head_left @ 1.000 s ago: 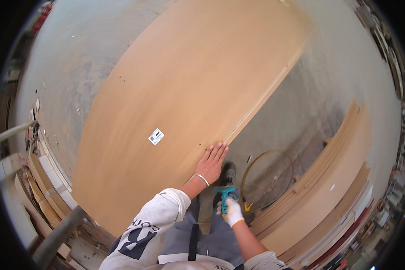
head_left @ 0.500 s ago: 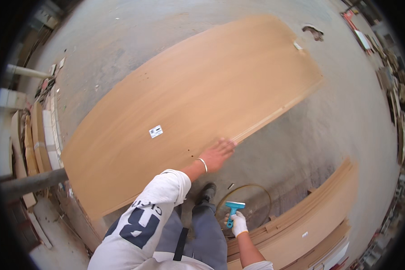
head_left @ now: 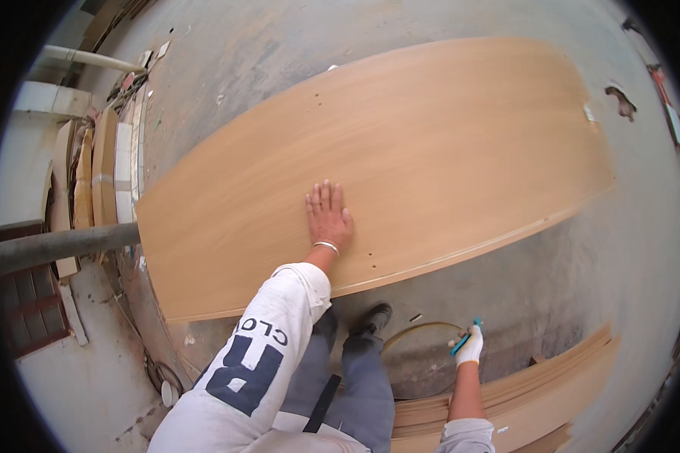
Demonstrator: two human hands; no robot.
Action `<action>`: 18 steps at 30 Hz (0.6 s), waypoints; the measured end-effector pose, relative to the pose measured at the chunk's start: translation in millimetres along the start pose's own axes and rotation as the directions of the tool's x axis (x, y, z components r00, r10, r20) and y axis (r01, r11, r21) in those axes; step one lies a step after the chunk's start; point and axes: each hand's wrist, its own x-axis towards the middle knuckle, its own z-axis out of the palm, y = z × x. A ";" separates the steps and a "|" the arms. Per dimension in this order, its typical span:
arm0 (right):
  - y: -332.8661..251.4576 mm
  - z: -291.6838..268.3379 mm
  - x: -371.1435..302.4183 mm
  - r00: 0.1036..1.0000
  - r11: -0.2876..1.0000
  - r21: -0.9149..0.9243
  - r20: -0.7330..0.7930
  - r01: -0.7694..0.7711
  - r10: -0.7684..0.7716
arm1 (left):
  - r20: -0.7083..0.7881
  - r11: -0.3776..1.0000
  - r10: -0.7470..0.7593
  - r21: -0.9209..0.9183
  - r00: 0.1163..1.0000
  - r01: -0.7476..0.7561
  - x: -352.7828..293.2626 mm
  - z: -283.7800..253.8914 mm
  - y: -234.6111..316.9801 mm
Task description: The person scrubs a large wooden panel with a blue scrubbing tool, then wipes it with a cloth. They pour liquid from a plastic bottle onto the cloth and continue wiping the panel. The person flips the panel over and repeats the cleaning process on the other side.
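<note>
Brown and flat, the big board (head_left: 446, 151) is in front of the legs (head_left: 366, 392). The left arm (head_left: 261, 355) reaches over its near edge. The bare left hand (head_left: 329, 223) lies palm down on the board, open, with its fingers a bit apart. The right arm (head_left: 467, 391) stretches out past the board's near side. The gloved right hand (head_left: 471, 346) is curled round a blue-green scraper (head_left: 459, 346). Near it are a hose (head_left: 423, 326) and a pile of boards (head_left: 521, 404).
</note>
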 end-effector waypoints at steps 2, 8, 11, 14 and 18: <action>-10.7 21.0 21.4 0.995 0.986 -0.149 -0.071 -0.075 0.065 | -0.018 1.000 -0.005 -0.026 1.000 0.005 -2.3 -2.0 5.8; 19.9 84.5 94.5 0.931 0.809 -0.469 -0.092 -0.354 0.354 | -0.099 0.995 0.031 -0.093 0.995 -0.040 11.5 -6.0 28.1; 70.2 118.4 82.1 0.854 0.764 -0.406 -0.097 -0.502 0.511 | -0.080 0.997 0.025 -0.067 0.996 -0.030 2.8 -14.0 14.2; 96.1 126.0 96.6 0.784 0.727 -0.322 -0.092 -0.607 0.613 | -0.084 0.996 0.024 -0.079 0.996 -0.030 5.1 -15.7 16.1; 165.4 131.7 93.2 0.749 0.702 -0.261 -0.238 -0.663 0.618 | 0.053 0.998 0.012 -0.060 0.999 -0.008 -9.9 -11.9 -8.9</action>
